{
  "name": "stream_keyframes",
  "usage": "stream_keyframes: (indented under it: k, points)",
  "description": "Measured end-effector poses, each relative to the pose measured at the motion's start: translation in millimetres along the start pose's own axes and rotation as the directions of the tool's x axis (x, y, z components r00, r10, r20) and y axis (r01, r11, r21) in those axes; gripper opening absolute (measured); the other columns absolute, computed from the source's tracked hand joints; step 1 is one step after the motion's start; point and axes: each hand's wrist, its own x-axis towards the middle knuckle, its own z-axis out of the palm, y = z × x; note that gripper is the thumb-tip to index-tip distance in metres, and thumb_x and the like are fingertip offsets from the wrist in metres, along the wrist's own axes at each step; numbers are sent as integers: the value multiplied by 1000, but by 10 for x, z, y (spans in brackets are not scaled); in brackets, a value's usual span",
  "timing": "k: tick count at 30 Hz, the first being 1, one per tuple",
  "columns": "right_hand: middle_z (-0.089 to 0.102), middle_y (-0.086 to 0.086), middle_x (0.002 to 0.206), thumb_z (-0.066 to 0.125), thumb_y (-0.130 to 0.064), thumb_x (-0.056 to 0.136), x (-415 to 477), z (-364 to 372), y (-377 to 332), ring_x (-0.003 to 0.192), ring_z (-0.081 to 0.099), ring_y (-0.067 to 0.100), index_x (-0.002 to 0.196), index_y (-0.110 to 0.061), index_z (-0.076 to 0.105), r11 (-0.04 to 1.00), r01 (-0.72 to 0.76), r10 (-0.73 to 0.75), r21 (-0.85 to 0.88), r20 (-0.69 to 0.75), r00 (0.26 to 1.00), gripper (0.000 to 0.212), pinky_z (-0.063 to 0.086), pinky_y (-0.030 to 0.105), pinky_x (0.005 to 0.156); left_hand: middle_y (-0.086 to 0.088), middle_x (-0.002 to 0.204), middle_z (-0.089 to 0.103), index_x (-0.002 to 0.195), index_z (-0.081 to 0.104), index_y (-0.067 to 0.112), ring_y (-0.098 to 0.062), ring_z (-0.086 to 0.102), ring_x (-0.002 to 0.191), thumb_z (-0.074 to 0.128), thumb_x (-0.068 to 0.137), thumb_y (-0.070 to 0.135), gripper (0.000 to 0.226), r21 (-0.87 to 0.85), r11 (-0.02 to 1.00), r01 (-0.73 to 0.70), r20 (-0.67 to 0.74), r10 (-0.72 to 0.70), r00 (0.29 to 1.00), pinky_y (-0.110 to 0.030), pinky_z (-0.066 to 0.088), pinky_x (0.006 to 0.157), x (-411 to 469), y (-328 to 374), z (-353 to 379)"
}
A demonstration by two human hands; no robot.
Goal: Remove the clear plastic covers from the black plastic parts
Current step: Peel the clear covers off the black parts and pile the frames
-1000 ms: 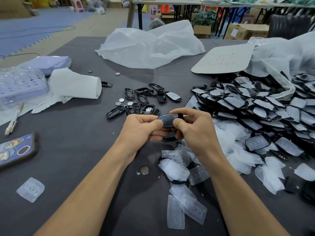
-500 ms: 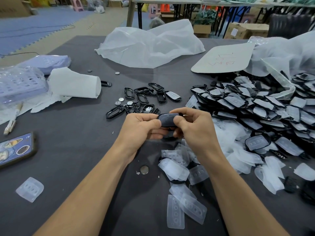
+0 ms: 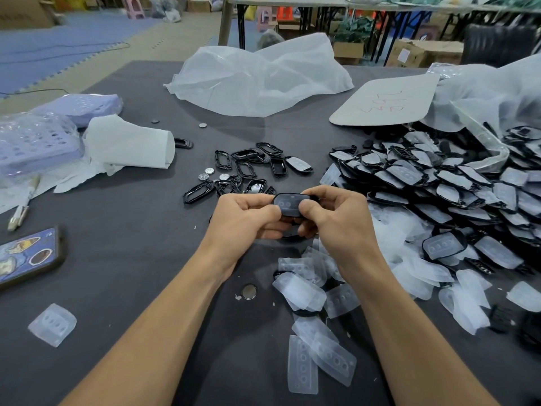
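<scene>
A black plastic part with a clear cover (image 3: 288, 204) is held above the dark table, between both hands. My left hand (image 3: 248, 218) grips its left end with thumb on top and fingers curled beneath. My right hand (image 3: 336, 221) pinches its right end, thumb pressed on the cover. A large pile of covered black parts (image 3: 439, 183) spreads on the right. Bare black frames (image 3: 243, 168) lie just beyond my hands. Loose clear covers (image 3: 310, 291) are scattered below my hands and to the right.
A phone (image 3: 27, 256) lies at the left edge, a lone clear cover (image 3: 52, 323) below it. A rolled white sheet (image 3: 128, 145) and a lilac basket (image 3: 32, 142) sit at the left. A white bag (image 3: 257, 77) and a card (image 3: 386, 101) lie behind. Coins (image 3: 210, 174) lie near the frames.
The hands have kept their place; the thumbs have shifted slightly on the held part, and more of its clear cover faces up now.
</scene>
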Motion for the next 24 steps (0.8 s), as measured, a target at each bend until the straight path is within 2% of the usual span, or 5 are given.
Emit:
stream_keyframes:
  k: [6, 11, 14, 19, 24]
  points:
    - [73, 15, 70, 64, 2, 93, 1, 17, -12, 46, 62, 19, 82, -11, 73, 999, 8, -7, -33, 5, 1000, 19, 53, 30, 50, -16, 79, 79, 91, 81, 7, -21, 77, 71, 65, 94, 1, 17, 59, 998, 27, -69, -23, 997, -28, 63, 64, 36, -36, 21]
    - [68, 1, 57, 71, -7, 90, -19, 30, -4, 43, 60, 14, 72, -19, 72, 992, 48, -50, -113, -13, 999, 22, 50, 25, 46, -13, 73, 77, 87, 80, 4, -17, 73, 62, 65, 94, 0, 17, 66, 997, 37, -76, -32, 997, -25, 57, 56, 34, -51, 24]
    - [66, -2, 55, 69, -4, 92, 1, 28, 3, 40, 56, 13, 68, -20, 71, 994, 30, -32, -101, -18, 999, 29, 48, 25, 44, -14, 76, 77, 89, 81, 7, -17, 74, 64, 63, 94, -2, 21, 16, 999, 48, -40, -47, 998, -24, 58, 56, 29, -33, 18]
    - [69, 8, 60, 69, -2, 91, 24, 22, 17, 40, 54, 14, 65, -21, 71, 996, 23, -25, -88, -16, 1000, 33, 47, 26, 44, -19, 85, 79, 86, 84, 12, -24, 78, 76, 58, 76, -3, 32, 12, 998, 65, 33, -65, 997, -26, 61, 63, 12, 1, 5]
    - [66, 6, 58, 68, -1, 91, 19, 12, 36, 41, 55, 16, 66, -18, 70, 996, 31, -31, -78, -4, 1000, 31, 49, 29, 44, -16, 75, 76, 84, 80, 2, -20, 73, 62, 63, 92, -3, 20, 49, 997, 59, -21, -58, 998, -24, 57, 55, 29, -28, 17]
